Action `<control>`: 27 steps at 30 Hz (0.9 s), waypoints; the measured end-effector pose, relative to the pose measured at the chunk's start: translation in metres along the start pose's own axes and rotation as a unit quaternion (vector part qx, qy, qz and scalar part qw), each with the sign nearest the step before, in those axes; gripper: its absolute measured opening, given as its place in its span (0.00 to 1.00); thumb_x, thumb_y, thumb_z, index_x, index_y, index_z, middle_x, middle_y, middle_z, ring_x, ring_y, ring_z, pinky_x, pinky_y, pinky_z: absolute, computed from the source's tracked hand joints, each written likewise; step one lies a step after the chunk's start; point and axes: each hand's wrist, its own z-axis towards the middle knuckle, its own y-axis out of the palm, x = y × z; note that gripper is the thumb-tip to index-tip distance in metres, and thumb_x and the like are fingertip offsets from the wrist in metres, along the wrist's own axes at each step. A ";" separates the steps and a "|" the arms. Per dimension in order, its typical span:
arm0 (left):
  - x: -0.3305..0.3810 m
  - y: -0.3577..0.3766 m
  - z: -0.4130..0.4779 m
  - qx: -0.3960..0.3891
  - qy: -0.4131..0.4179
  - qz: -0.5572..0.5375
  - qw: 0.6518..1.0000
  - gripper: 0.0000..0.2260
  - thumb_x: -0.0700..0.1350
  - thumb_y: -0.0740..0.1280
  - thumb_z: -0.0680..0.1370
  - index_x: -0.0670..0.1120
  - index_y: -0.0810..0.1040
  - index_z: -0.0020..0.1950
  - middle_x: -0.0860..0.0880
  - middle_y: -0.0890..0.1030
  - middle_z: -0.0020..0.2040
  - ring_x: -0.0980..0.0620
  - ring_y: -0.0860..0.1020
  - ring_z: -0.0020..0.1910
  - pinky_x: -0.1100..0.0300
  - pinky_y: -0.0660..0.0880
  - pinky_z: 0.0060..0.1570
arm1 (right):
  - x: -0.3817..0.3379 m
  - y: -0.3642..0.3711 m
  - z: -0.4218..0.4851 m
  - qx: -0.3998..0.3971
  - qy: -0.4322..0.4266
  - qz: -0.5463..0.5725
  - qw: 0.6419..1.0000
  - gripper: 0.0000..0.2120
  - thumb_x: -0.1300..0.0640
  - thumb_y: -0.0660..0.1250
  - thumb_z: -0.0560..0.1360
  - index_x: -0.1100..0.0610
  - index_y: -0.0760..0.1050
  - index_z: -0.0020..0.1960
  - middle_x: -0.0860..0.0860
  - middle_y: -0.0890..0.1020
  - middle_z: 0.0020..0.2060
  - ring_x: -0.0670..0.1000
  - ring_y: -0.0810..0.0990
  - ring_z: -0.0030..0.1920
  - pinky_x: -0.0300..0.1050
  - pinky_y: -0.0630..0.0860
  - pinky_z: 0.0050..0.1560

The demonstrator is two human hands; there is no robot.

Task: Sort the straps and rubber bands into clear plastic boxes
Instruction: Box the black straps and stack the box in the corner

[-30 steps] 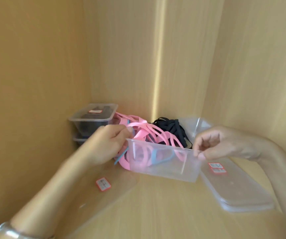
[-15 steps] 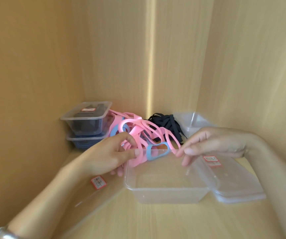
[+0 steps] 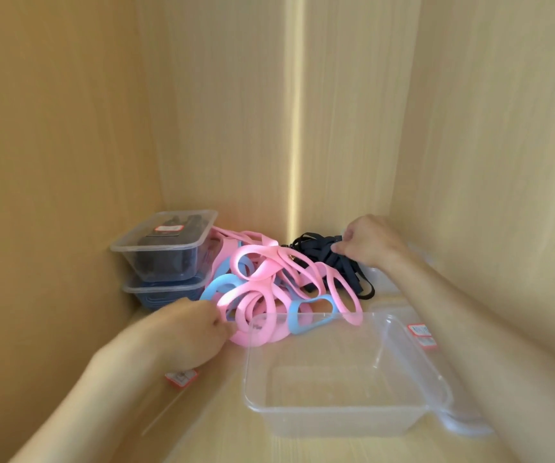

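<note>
— Where is the open clear box (image 3: pixel 336 424)?
— It stands mouth up near the front of the wooden shelf (image 3: pixel 303 447), with its long axis running left to right. The heap of pink and blue bands (image 3: pixel 262 275) lies just behind it and touches its far rim.
— And the black straps (image 3: pixel 319 253)?
— They lie in the back corner, just right of the heap. Their loose ends trail toward the front right.
— What are the person's hands doing?
— The right hand (image 3: pixel 373 243) has its fingers curled round a bunch of the black straps. The left hand (image 3: pixel 182 332) is curled against the heap's near left edge, but blur hides whether it pinches a band.
— Anything else on the shelf?
— Two lidded boxes (image 3: pixel 166 252) are stacked against the left wall, with dark things inside. A red-labelled lid (image 3: pixel 419 332) lies just right of the open box.
</note>
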 end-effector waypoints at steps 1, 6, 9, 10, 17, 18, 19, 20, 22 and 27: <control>0.000 0.000 0.001 0.002 -0.017 0.023 1.000 0.17 0.55 0.53 0.82 0.48 0.77 0.57 0.48 0.78 0.51 0.50 0.74 0.45 0.62 0.71 0.46 | -0.002 0.004 0.000 -0.014 -0.005 -0.043 0.999 0.19 0.43 0.67 0.74 0.57 0.73 0.36 0.54 0.75 0.44 0.58 0.72 0.55 0.49 0.73 0.53; -0.005 0.003 0.005 0.115 -0.067 0.034 0.991 0.16 0.56 0.57 0.80 0.50 0.71 0.36 0.50 0.74 0.38 0.47 0.75 0.42 0.60 0.69 0.39 | -0.005 0.020 0.000 -0.002 -0.019 -0.100 0.995 0.14 0.50 0.64 0.76 0.57 0.68 0.37 0.52 0.68 0.44 0.58 0.67 0.57 0.49 0.66 0.55; 0.004 -0.006 -0.005 0.234 -0.077 -0.012 0.969 0.20 0.58 0.58 0.78 0.48 0.66 0.30 0.50 0.71 0.32 0.44 0.72 0.37 0.59 0.66 0.35 | -0.007 0.008 0.003 0.028 -0.030 0.054 0.998 0.15 0.56 0.64 0.77 0.56 0.66 0.33 0.51 0.71 0.34 0.57 0.71 0.46 0.45 0.66 0.40; 0.009 -0.010 -0.007 0.265 -0.071 -0.023 0.961 0.20 0.58 0.59 0.78 0.48 0.65 0.30 0.49 0.72 0.33 0.42 0.71 0.37 0.58 0.66 0.35 | -0.009 0.002 0.003 0.028 -0.035 0.130 0.991 0.15 0.56 0.64 0.77 0.56 0.67 0.33 0.51 0.73 0.33 0.55 0.72 0.42 0.44 0.65 0.36; 0.062 -0.043 0.020 0.203 0.087 -0.130 0.966 0.11 0.53 0.61 0.78 0.53 0.74 0.59 0.51 0.79 0.56 0.48 0.76 0.54 0.55 0.72 0.51 | -0.029 -0.040 -0.018 -0.035 -0.081 0.541 0.836 0.06 0.54 0.65 0.80 0.53 0.74 0.45 0.57 0.84 0.49 0.57 0.83 0.51 0.59 0.77 0.52; 0.072 -0.049 0.029 0.192 0.104 -0.146 0.965 0.17 0.54 0.63 0.78 0.53 0.71 0.66 0.50 0.77 0.61 0.48 0.75 0.58 0.56 0.71 0.54 | -0.030 -0.044 -0.019 -0.039 -0.086 0.568 0.818 0.06 0.54 0.65 0.80 0.54 0.74 0.45 0.57 0.84 0.50 0.58 0.83 0.51 0.60 0.78 0.51; 0.082 -0.054 0.037 0.188 0.116 -0.160 0.962 0.23 0.55 0.64 0.78 0.52 0.66 0.71 0.50 0.74 0.64 0.49 0.74 0.60 0.57 0.70 0.54 | -0.031 -0.048 -0.021 -0.040 -0.090 0.595 0.798 0.06 0.55 0.64 0.80 0.54 0.74 0.44 0.57 0.84 0.49 0.59 0.82 0.50 0.60 0.79 0.49; 0.091 -0.058 0.043 0.184 0.125 -0.180 0.958 0.26 0.56 0.65 0.77 0.52 0.63 0.73 0.49 0.72 0.65 0.49 0.73 0.60 0.59 0.68 0.52 | -0.032 -0.050 -0.023 -0.040 -0.091 0.621 0.777 0.07 0.55 0.64 0.80 0.54 0.74 0.44 0.57 0.84 0.48 0.59 0.82 0.49 0.60 0.79 0.48; 0.105 -0.063 0.057 0.155 0.134 -0.228 0.952 0.30 0.56 0.66 0.77 0.50 0.60 0.74 0.48 0.72 0.64 0.50 0.72 0.58 0.60 0.67 0.50 | -0.036 -0.055 -0.025 -0.034 -0.093 0.659 0.746 0.06 0.56 0.64 0.80 0.55 0.74 0.45 0.57 0.83 0.49 0.61 0.83 0.49 0.62 0.79 0.49; 0.102 -0.041 0.091 0.095 0.148 -0.305 0.936 0.21 0.57 0.68 0.75 0.50 0.70 0.65 0.52 0.77 0.53 0.51 0.76 0.52 0.57 0.73 0.51 | -0.044 -0.064 -0.029 -0.018 -0.116 0.698 0.707 0.04 0.58 0.62 0.80 0.57 0.74 0.48 0.54 0.83 0.48 0.59 0.83 0.49 0.60 0.76 0.56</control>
